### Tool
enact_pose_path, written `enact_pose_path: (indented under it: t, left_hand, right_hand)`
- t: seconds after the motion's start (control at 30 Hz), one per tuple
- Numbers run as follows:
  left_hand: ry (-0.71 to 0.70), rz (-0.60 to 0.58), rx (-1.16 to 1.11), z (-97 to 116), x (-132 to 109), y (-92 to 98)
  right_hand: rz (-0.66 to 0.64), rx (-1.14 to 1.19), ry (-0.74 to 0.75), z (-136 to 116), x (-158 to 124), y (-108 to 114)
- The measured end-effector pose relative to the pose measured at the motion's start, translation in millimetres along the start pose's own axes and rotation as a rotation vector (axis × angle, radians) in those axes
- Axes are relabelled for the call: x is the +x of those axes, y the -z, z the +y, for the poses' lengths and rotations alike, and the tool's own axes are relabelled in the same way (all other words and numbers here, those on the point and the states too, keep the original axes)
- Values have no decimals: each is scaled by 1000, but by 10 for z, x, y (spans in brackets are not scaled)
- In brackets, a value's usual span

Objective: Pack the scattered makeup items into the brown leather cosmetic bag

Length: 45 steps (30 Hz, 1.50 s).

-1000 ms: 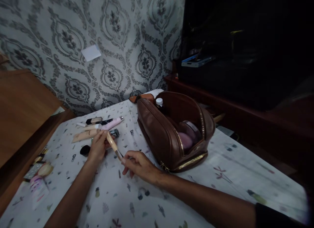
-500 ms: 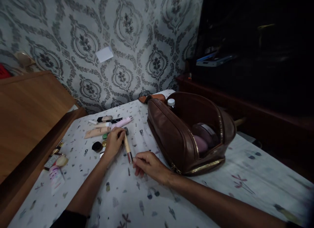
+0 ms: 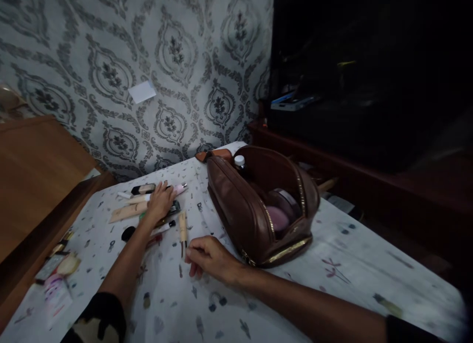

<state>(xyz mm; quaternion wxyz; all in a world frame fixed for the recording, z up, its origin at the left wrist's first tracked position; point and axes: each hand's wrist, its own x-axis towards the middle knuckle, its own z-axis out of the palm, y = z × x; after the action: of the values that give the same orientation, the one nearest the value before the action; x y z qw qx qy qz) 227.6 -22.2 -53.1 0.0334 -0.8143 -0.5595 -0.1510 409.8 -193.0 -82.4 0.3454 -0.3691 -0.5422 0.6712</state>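
Observation:
My left hand (image 3: pixel 160 202) lies palm down over the loose cosmetics, its fingers stretched out on top of a pink tube (image 3: pixel 180 188). Near its wrist are a dark green bottle (image 3: pixel 175 207) and a white tube with a black cap (image 3: pixel 164 227). My right hand (image 3: pixel 209 257) rests lower on the cloth with its fingers curled together. Just beyond its fingertips lies a slim beige tube (image 3: pixel 183 225), with two thin dark sticks (image 3: pixel 182 249) at its near end. Whether the right fingertips grip anything is hidden.
To the right stands an unzipped brown leather bag (image 3: pixel 236 205) holding a white-capped bottle (image 3: pixel 239 161) and a pink round item (image 3: pixel 278 219). Beige tubes (image 3: pixel 128 212) and a black round pot (image 3: pixel 128 233) lie left. More cosmetics (image 3: pixel 59 284) sit by the wooden board (image 3: pixel 44 170).
My left hand has let go of the slim beige tube and moved away to the pink tube, its fingers spreading. My right hand stays by the beige tube. The view has turned right.

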Motion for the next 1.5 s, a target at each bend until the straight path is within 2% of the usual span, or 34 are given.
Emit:
enact_pose_path:
  t: [0.17, 0.57, 0.9, 1.2, 1.5]
  left_hand:
    - [-41, -38, -14, -29, -10, 126]
    - [73, -147, -18, -118, 320, 7]
    - [14, -211, -109, -167, 174, 106]
    - [11, -302, -109, -220, 204, 151]
    - [65, -258, -65, -242, 190, 160]
  right_hand:
    - [6, 4, 16, -16, -13, 3]
    - [1, -3, 31, -38, -18, 14]
    - [2, -29, 51, -13, -19, 24]
    - [-16, -18, 43, 2, -15, 24]
    - [-5, -38, 61, -27, -33, 24]
